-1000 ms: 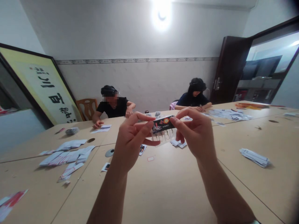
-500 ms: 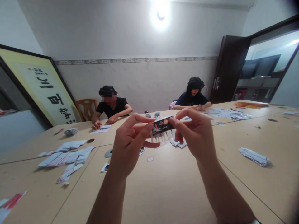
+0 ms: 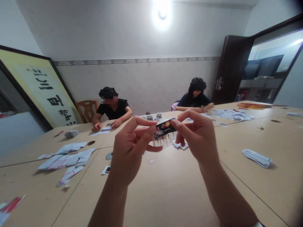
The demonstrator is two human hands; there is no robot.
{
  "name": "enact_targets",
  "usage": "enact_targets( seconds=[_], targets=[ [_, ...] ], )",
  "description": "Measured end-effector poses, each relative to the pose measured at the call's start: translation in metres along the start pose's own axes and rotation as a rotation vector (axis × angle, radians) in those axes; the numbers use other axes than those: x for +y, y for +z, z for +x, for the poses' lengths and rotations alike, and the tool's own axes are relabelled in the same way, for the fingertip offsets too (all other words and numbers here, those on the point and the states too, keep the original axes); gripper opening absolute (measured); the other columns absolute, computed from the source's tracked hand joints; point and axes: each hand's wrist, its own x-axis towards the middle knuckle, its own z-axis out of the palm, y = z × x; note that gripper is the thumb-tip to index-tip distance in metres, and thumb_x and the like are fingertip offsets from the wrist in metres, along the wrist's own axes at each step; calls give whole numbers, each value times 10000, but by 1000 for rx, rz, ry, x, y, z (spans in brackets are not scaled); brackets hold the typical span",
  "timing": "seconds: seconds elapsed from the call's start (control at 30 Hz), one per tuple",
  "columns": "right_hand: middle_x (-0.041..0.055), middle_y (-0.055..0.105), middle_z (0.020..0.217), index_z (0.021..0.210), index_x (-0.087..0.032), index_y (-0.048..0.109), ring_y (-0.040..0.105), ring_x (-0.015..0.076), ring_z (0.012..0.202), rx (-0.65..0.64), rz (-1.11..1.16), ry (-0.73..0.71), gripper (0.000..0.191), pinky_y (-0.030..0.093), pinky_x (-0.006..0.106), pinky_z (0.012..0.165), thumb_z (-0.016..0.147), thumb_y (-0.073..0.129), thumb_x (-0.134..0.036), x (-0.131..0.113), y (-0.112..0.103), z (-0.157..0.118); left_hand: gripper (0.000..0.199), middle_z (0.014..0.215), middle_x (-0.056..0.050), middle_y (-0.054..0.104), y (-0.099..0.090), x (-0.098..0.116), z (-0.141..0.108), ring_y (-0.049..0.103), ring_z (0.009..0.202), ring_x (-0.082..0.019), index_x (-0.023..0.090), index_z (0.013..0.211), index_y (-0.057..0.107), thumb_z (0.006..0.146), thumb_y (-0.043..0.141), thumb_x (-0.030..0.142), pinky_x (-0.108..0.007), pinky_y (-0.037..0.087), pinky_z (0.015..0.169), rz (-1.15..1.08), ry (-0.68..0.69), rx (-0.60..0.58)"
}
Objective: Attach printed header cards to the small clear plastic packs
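Raised above the table, a small clear plastic packet of what look like fish hooks [image 3: 165, 139] has a black printed card [image 3: 165, 128] across its top, with a bright orange burst on it. My left hand [image 3: 132, 148] pinches the card's left end between thumb and forefinger, other fingers curled behind the packet. At the right end, the thumb and fingertips of my right hand [image 3: 197, 135] are closed on the card. The packet hangs slightly tilted, its right end higher. Small white slips [image 3: 181, 146] lie on the table beyond it.
Stacks of white cards [image 3: 67, 159] lie on the table [image 3: 165, 195] at left. Another bundle [image 3: 257, 158] rests at right, with a loose pile [image 3: 233, 115] farther back. Two people [image 3: 112, 107] sit across the table, their hands on it. A round hole [image 3: 91, 143] opens at left.
Both hands keep hold of the packet, which has shifted very little; the card looks slightly bent now. The person at far left has moved a hand over the papers.
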Motion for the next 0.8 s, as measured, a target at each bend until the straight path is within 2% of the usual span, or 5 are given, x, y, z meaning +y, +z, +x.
enact_targets(
  seconds=[0.17, 0.27, 0.53, 0.67, 0.8],
  targets=[
    [-64, 537, 502, 673, -194, 602, 551, 82, 356, 7, 3, 6, 242, 345, 172, 311, 813, 776, -287, -1, 0, -1, 194, 699, -22, 728, 8, 5, -3, 748, 687, -193, 182, 880, 643, 892, 731, 355, -239, 650, 508, -18, 23, 90],
    [-68, 528, 441, 676, -195, 602, 545, 87, 352, -9, 5, 27, 247, 356, 168, 318, 816, 777, -297, 0, 0, -1, 187, 664, -12, 704, 10, 5, -4, 748, 691, -200, 182, 864, 651, 879, 743, 344, -242, 645, 491, -35, 26, 101],
    [-29, 609, 433, 661, -184, 613, 568, 94, 359, -69, 77, 78, 271, 434, 170, 346, 817, 796, -309, 3, -3, 2, 205, 624, 2, 660, -4, -5, 3, 729, 654, -195, 197, 886, 667, 891, 735, 390, -287, 666, 500, 15, 46, -7],
    [-17, 625, 424, 626, -184, 582, 559, 98, 321, -118, 118, 83, 340, 429, 169, 321, 784, 846, -328, 11, -8, 8, 204, 586, 11, 615, -3, -4, 3, 726, 677, -203, 194, 881, 662, 886, 741, 382, -274, 661, 491, 4, 50, 13],
    [-63, 593, 431, 693, -187, 613, 558, 97, 308, -222, 227, 101, 298, 429, 164, 296, 765, 872, -316, 17, -14, 17, 225, 683, -28, 699, -4, -6, 5, 729, 684, -195, 175, 876, 664, 871, 754, 382, -236, 640, 464, -21, 38, 34]
  ],
)
